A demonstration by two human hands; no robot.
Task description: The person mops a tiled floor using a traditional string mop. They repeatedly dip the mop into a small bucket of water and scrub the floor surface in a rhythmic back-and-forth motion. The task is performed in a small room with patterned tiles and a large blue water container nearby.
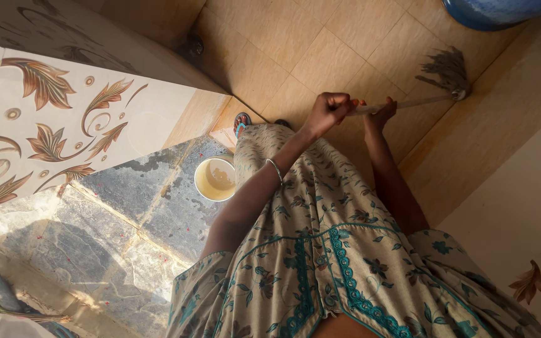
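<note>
I look straight down my patterned dress at a tiled floor. My left hand (328, 110) is closed in a fist around the near end of a mop handle (408, 103). My right hand (380, 114) grips the same handle just beyond it. The handle runs to the right and ends in a grey stringy mop head (447, 70) resting on the beige floor tiles. A metal bangle (274, 169) circles my left wrist.
A small white bucket (215, 179) with murky water stands on dark stone slabs by my left foot in a blue sandal (241, 120). A floral-tiled wall (51, 119) rises at left. A blue barrel (496, 11) sits at top right.
</note>
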